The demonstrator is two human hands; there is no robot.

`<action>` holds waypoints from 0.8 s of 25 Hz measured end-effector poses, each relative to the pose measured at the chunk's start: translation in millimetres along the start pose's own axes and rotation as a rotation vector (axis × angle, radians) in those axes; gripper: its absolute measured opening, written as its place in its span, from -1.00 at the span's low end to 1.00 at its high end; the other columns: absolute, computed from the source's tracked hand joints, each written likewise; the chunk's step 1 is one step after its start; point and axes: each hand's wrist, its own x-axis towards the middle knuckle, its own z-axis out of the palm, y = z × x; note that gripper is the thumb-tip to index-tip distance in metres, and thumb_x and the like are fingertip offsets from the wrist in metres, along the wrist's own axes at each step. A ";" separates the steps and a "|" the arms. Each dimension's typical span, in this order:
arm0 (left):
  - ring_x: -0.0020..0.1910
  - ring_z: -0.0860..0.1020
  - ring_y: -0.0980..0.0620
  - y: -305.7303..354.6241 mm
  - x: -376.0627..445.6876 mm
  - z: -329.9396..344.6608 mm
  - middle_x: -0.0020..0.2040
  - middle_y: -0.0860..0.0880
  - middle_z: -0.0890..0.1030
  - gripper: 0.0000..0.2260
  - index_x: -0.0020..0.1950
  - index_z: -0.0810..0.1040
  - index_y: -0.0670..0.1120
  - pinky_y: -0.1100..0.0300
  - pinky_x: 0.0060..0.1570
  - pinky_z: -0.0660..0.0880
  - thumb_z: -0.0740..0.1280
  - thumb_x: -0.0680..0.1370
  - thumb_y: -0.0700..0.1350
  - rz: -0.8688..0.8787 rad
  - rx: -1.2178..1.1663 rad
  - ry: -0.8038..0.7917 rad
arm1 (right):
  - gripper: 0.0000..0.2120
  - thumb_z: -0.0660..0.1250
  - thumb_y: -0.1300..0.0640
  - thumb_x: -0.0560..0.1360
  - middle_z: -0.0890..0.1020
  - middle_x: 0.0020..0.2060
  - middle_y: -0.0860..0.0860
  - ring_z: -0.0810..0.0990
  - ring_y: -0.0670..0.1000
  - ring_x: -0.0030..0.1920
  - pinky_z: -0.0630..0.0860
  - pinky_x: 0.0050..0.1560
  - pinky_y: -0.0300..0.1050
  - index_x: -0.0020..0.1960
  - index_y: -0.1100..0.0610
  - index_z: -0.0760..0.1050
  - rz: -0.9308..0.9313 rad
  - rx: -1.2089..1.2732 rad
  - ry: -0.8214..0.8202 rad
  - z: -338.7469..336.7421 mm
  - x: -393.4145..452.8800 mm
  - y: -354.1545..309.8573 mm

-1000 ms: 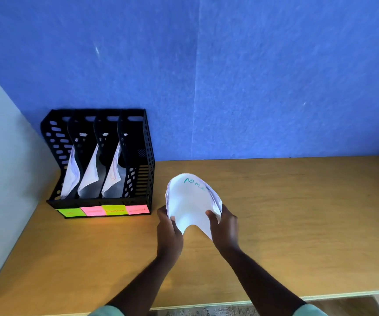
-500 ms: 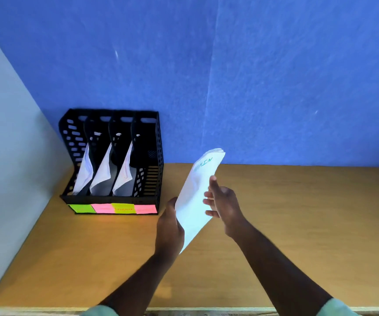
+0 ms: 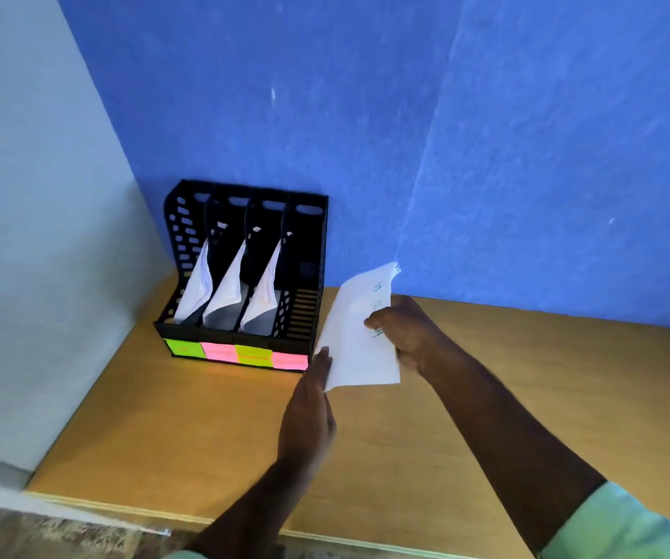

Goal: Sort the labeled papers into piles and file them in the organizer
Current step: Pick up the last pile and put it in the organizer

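Observation:
A stack of white papers (image 3: 355, 340) with green writing is held upright just right of the black organizer (image 3: 305, 316). My right hand (image 3: 409, 336) grips the stack's right edge, fingers curled round it. My left hand (image 3: 309, 401) touches the stack's lower left corner with its thumb tip; whether it pinches the paper I cannot tell. The organizer has several slots; the three left ones each hold white papers (image 3: 226, 292), and the rightmost slot (image 3: 303, 284) shows no paper. Green and pink sticky labels (image 3: 240, 353) run along its front.
The wooden desk (image 3: 204, 429) meets a blue wall (image 3: 446, 155) behind and a pale side panel (image 3: 23, 236) on the left. The desk's front edge (image 3: 123, 508) lies near the bottom. The organizer stands in the back left corner.
The paper stack was lifted off the desk, turned upright and carried left toward the organizer's right side. My view shifted so the organizer sits nearer the centre.

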 end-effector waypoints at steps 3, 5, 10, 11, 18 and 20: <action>0.54 0.26 0.00 -14.4 -5.2 -10.9 0.59 0.01 0.20 -0.05 0.61 -0.04 0.08 -0.01 0.34 0.47 0.44 0.43 -0.40 -0.081 -0.032 0.027 | -0.79 0.29 0.42 0.52 0.76 -0.11 0.15 0.75 0.13 -0.12 0.68 -0.06 0.01 -0.01 0.21 0.65 -0.020 -0.033 -0.059 4.6 -6.4 -11.2; 0.57 0.16 0.03 -24.0 -7.8 -16.9 0.62 0.03 0.09 0.04 0.62 -0.13 0.06 -0.02 0.33 0.47 0.44 0.39 -0.44 -0.109 -0.012 0.003 | -0.78 0.31 0.39 0.53 0.74 0.02 0.21 0.73 0.24 0.03 0.65 0.13 0.15 0.12 0.26 0.65 -0.045 -0.059 -0.095 6.3 -9.3 -22.4; 0.60 0.05 0.05 -40.3 15.4 -27.7 0.63 0.02 0.00 -0.01 0.63 -0.11 -0.07 0.05 0.46 0.31 0.29 0.35 -0.56 -0.089 0.048 -0.020 | -0.76 0.30 0.38 0.56 0.73 0.07 0.21 0.71 0.25 0.08 0.62 0.18 0.17 0.18 0.28 0.63 -0.103 -0.140 -0.114 14.9 -5.5 -52.7; 0.60 0.05 0.03 -43.0 24.7 -30.6 0.63 0.00 0.01 -0.02 0.62 -0.09 -0.09 0.04 0.47 0.29 0.29 0.34 -0.57 -0.085 0.055 -0.021 | -0.76 0.30 0.38 0.56 0.73 0.07 0.21 0.72 0.24 0.07 0.63 0.17 0.16 0.17 0.28 0.64 -0.114 -0.151 -0.104 17.8 -2.8 -59.0; 0.60 -0.03 0.10 -53.0 85.2 -37.1 0.63 0.01 -0.01 -0.16 0.63 -0.12 -0.05 0.02 0.50 0.23 0.16 0.48 -0.53 -0.108 0.034 0.021 | -0.69 0.23 0.46 0.56 0.69 0.12 0.25 0.68 0.27 0.07 0.65 0.04 0.11 0.25 0.33 0.58 -0.107 -0.077 -0.106 30.9 37.6 -103.7; 0.59 0.01 0.14 -55.9 97.8 -33.2 0.62 0.08 -0.01 -0.22 0.62 -0.14 0.03 0.03 0.49 0.25 0.12 0.55 -0.47 -0.157 -0.017 -0.006 | -0.70 0.22 0.46 0.56 0.68 0.12 0.25 0.69 0.26 0.04 0.64 0.00 0.08 0.24 0.33 0.58 -0.108 -0.105 -0.087 32.4 52.0 -114.6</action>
